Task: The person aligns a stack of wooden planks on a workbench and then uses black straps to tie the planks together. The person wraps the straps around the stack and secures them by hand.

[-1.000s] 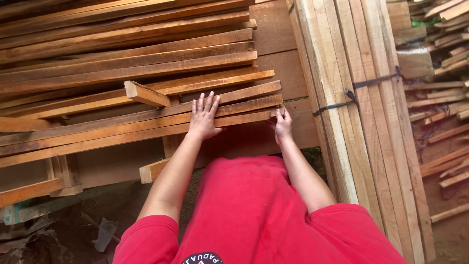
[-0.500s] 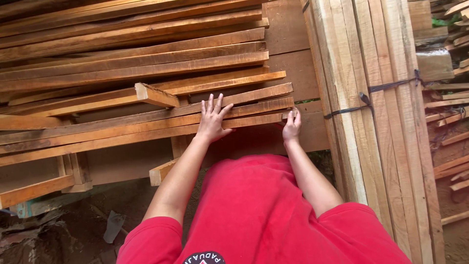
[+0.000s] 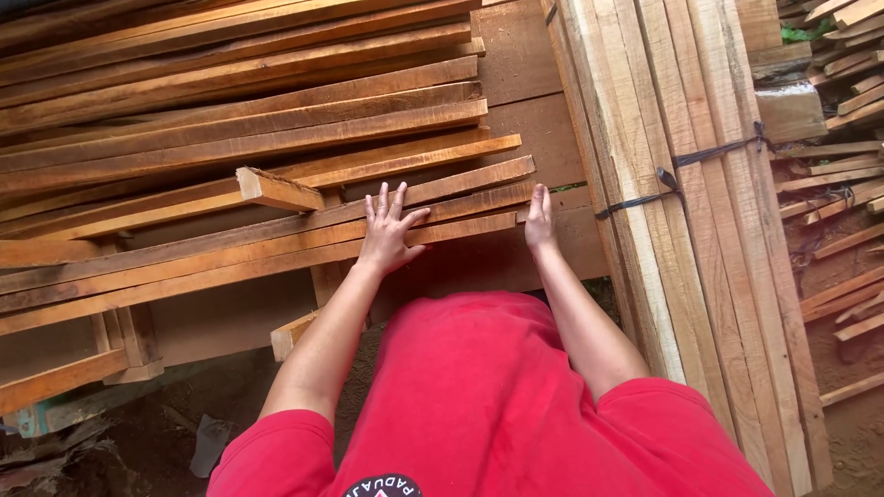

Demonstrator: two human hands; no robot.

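The long reddish slats (image 3: 230, 138) are cut off by the left edge, their far ends unseen. The strapped bundle of pale boards (image 3: 681, 212) is cropped top and bottom. The slat ends behind the right hand (image 3: 539, 219) are hidden.

So the wood in question is the nearest couple of reddish-brown slats (image 3: 276, 241), long thin rough-sawn strips lying flat and side by side at the front edge of the stack. They run from the left edge of the frame up to just right of centre, tilted a little so the right ends sit higher. Their cut ends (image 3: 523, 198) line up roughly flush near the middle of the picture, stepped one behind the other.
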